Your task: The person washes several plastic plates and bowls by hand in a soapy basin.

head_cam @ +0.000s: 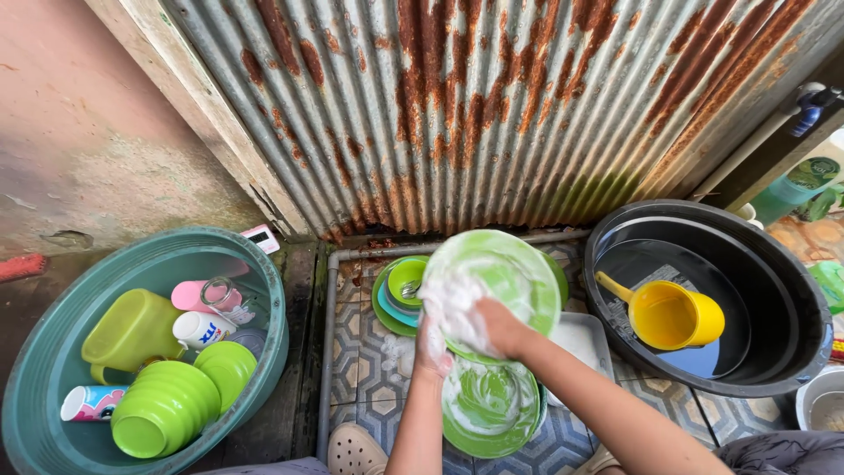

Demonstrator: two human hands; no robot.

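A soapy green plate is held tilted above the tiled floor, in the middle of the scene. The right hand presses a foamy white sponge against the plate's face, fingers curled closed on it. The left hand seems to grip the plate's lower left edge, though foam hides the fingers, so that hold is not certain. Just below, nearer the person, lies a stack of sudsy green plates. Behind the held plate sit stacked bowls with a spoon inside. To the right stands a black tub of water with a yellow scoop floating in it. Far left, a teal basin holds green bowls, a green jug and cups. A rusty corrugated metal wall rises behind.
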